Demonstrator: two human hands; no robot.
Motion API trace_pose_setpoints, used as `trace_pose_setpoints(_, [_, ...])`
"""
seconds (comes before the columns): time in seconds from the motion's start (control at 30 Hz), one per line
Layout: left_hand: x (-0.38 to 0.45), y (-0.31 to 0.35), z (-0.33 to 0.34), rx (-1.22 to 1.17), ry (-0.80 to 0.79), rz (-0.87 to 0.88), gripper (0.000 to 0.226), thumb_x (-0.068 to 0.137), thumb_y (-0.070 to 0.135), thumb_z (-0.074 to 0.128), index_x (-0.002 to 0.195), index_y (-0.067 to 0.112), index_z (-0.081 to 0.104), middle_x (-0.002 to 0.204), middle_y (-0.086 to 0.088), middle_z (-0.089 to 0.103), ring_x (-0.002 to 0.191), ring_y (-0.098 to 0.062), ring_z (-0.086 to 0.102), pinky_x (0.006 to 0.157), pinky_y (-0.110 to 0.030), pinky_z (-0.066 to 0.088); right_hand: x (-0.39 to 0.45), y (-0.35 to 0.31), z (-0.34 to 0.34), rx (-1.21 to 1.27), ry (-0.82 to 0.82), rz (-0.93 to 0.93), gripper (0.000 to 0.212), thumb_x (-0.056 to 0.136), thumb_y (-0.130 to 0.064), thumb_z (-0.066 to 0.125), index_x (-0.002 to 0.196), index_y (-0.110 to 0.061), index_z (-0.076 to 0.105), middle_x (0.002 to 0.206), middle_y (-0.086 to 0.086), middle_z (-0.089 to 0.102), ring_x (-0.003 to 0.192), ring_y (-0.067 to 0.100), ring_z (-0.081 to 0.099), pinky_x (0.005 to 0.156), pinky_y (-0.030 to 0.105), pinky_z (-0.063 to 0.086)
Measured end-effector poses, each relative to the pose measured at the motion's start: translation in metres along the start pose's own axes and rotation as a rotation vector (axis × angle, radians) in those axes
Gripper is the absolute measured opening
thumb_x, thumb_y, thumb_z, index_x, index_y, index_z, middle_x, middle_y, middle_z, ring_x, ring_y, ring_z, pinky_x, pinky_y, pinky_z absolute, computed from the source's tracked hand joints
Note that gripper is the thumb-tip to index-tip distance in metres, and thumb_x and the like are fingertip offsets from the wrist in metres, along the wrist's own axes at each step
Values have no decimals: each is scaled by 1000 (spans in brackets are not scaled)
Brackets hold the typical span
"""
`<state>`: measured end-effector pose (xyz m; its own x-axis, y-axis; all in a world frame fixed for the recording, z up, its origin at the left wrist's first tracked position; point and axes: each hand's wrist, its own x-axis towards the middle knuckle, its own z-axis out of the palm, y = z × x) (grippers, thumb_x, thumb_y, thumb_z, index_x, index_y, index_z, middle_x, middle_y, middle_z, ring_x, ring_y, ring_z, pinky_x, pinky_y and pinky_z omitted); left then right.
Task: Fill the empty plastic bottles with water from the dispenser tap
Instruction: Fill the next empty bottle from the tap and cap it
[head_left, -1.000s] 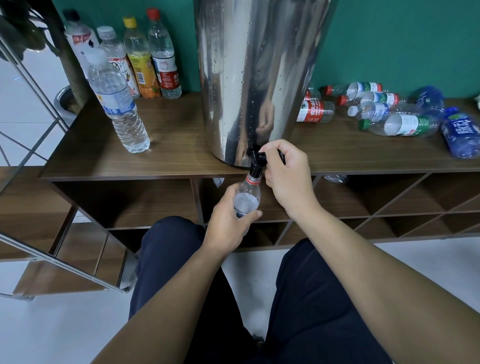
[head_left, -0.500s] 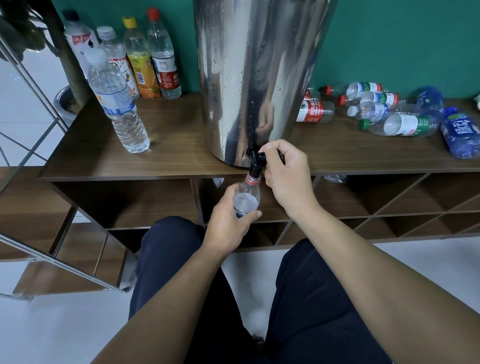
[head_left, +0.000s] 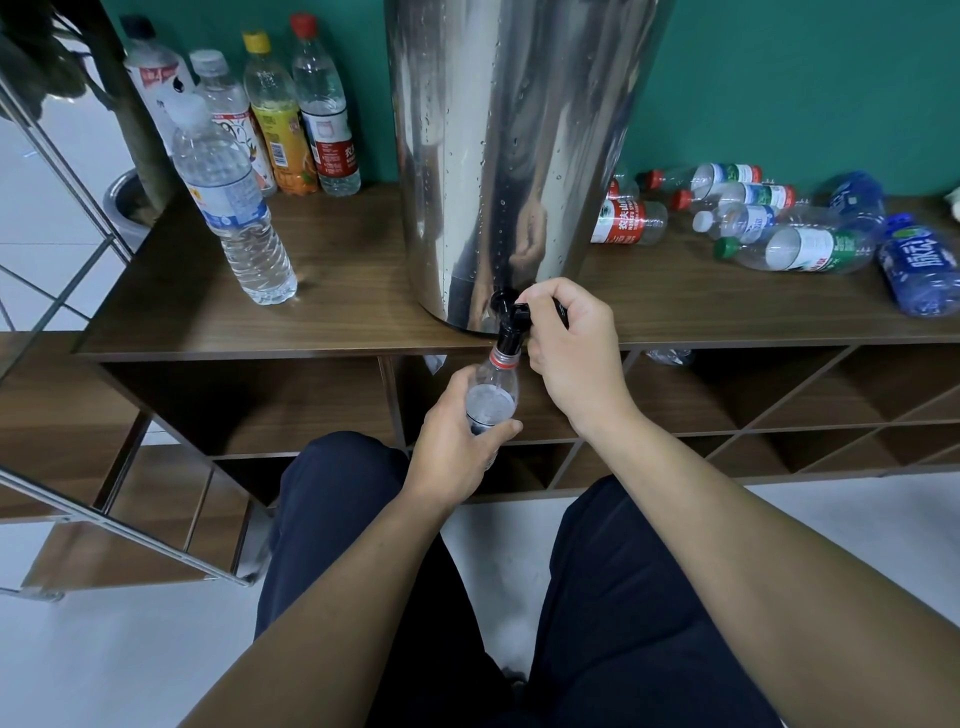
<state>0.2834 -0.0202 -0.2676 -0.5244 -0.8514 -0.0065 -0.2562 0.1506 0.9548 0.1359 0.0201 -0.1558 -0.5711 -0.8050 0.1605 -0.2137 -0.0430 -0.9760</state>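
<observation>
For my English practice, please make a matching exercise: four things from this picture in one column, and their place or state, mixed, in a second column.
Things:
1. left hand
2. right hand
3. tall clear bottle
4. blue bottle

Places or states:
A. lies on its side at the right end of the shelf top
B. grips the black tap handle
C. holds a small bottle under the tap
D. stands upright left of the steel tank

Pairs: 1-C, 2-B, 3-D, 4-A
</observation>
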Motion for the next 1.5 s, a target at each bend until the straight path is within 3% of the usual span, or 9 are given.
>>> trace_pose_setpoints(0.7, [1, -3, 0, -22, -5, -5, 72, 89, 30, 94, 148, 41, 53, 129, 17, 72, 122, -4, 68, 111, -44, 58, -1, -2, 1, 12, 3, 5, 23, 111, -25, 57, 96, -29, 75, 69, -23, 61, 72, 3, 53, 67, 22, 41])
trace_pose_setpoints(1.5, [-1, 0, 0, -25, -4, 6, 73, 91, 27, 93, 151, 39, 53, 128, 19, 72, 120, 0, 69, 109, -37, 59, -2, -2, 1, 14, -5, 0, 24, 109, -27, 57, 93, -31, 74, 71, -21, 61, 71, 4, 53, 68, 24, 41])
